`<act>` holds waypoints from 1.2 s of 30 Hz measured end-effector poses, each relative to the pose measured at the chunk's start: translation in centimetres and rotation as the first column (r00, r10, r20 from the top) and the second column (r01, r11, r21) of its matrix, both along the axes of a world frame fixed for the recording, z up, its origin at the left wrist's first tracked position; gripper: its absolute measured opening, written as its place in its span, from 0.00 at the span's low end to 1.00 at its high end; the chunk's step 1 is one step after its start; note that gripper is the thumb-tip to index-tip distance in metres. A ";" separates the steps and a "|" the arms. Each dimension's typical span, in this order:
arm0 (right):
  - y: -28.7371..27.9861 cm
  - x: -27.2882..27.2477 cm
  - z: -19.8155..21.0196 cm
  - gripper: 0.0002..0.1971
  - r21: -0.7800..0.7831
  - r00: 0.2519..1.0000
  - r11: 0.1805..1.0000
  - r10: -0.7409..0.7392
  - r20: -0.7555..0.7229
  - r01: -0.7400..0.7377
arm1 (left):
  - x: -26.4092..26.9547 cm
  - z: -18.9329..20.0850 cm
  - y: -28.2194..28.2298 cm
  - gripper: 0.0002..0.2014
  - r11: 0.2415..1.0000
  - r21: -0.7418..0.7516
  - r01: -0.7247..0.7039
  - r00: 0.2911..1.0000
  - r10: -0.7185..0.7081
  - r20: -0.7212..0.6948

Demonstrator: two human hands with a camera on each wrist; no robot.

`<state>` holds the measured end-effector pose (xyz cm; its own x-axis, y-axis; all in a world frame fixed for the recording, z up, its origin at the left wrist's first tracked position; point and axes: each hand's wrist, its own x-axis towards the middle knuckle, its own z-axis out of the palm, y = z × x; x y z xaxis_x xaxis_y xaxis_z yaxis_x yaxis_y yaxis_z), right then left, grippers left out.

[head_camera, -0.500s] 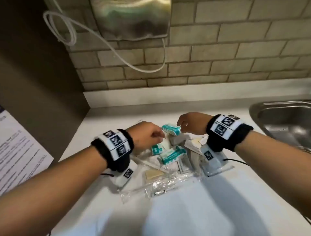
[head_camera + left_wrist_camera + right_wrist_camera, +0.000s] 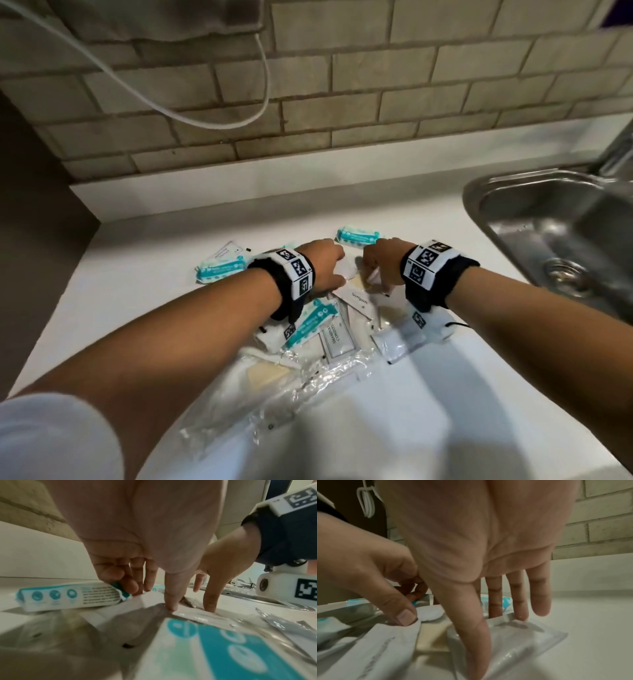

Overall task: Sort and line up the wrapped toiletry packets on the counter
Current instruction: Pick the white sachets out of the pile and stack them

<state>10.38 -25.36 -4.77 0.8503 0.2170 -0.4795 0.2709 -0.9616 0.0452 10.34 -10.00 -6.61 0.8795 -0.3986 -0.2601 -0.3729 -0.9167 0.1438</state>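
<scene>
White bench [image 2: 428,240]; teal-and-white packets [image 2: 358,236] with round white icons; white sachet [image 2: 337,339] with black lettering; black wristbands [image 2: 294,270] bearing black-and-white square markers; beige brick-pattern wall [image 2: 376,102]; silver sink [image 2: 548,219]

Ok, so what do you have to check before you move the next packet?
1. Teal packets in a line: not ok. The back teal packet, left teal packet and near teal packet lie apart at different angles.
2. Right hand free: ok. Its straight fingers only touch the clear packet.
3. Left hand grip: cannot tell. Its thumb presses the white sachet; the curled fingers may hold something.
4. Room for a row: ok. The counter is bare near the wall.
5. Packets away from the sink: ok.
</scene>
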 end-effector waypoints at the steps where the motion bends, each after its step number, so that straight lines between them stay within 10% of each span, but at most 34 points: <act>1: 0.0 0.2 0.0 0.25 -0.012 1.000 1.000 0.011 0.004 -0.011 | 0.3 -0.2 -0.1 0.29 1.000 -0.017 -0.019 1.000 0.019 -0.001; 10: 0.1 1.3 0.8 0.18 -0.038 0.997 0.999 -0.005 0.083 0.008 | 0.4 2.0 1.3 0.16 0.959 -0.265 -0.105 0.994 0.104 -0.018; 17: 2.3 1.1 5.0 0.09 0.326 0.985 0.945 -0.044 0.165 -0.012 | -1.4 5.3 4.7 0.10 0.794 -0.555 -0.247 0.967 0.238 -0.089; 25: 2.7 -1.1 6.0 0.15 0.799 0.939 0.576 -0.342 0.042 0.174 | -5.2 5.4 6.3 0.19 0.649 -0.694 -0.312 0.931 0.353 -0.089; 28: 3.0 -2.7 5.9 0.18 0.841 0.926 0.480 -0.372 -0.063 0.249 | -6.3 4.3 6.2 0.05 0.634 -0.723 -0.273 0.941 0.334 -0.063; 32: 2.8 -5.1 5.6 0.10 0.905 0.892 0.185 -0.328 -0.311 0.384 | -7.8 2.8 6.5 0.18 0.624 -0.746 -0.233 0.945 0.326 -0.023; 36: 2.5 -6.0 4.4 0.13 0.908 0.870 0.077 -0.328 -0.368 0.413 | -8.9 2.7 6.1 0.23 0.488 -0.818 -0.303 0.922 0.366 -0.124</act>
<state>4.39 -22.84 -0.37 0.9584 0.1897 -0.2131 -0.1734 -0.2056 -0.9631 1.41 -3.91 -3.90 0.9943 -0.0789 0.0713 -0.1002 -0.4702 0.8769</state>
